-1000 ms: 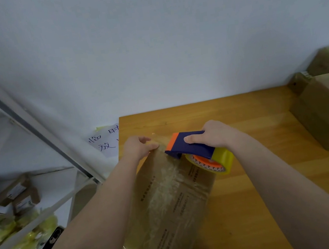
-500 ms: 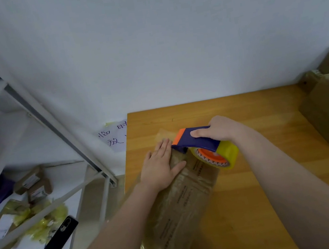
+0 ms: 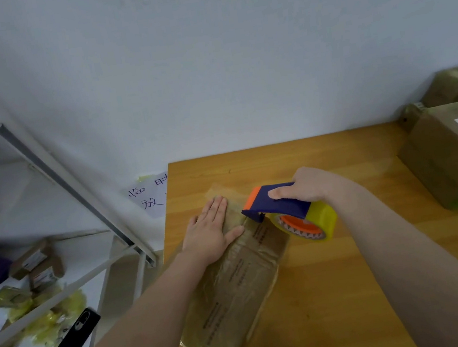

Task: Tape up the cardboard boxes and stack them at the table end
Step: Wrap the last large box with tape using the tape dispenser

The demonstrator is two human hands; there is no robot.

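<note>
The flat cardboard box (image 3: 233, 288) lies at the left edge of the tabletop (image 3: 357, 287), the left hand (image 3: 211, 232) spread flat on its far end. The right hand (image 3: 310, 186) grips the tape dispenser (image 3: 283, 209) there. Best to keep that palm firm while pulling the tape taut to tear it clean.

White shelf rack (image 3: 76, 196) left, black phone (image 3: 76, 334) on it, handwritten note (image 3: 151, 195) on wall (image 3: 236, 68)

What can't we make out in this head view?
Head view:
Box print: blurred, too small to read.
Box's far end: covered by left hand and dispenser.
Stack at right: cut by frame edge, count unclear.
Note: partly hidden behind table.
</note>
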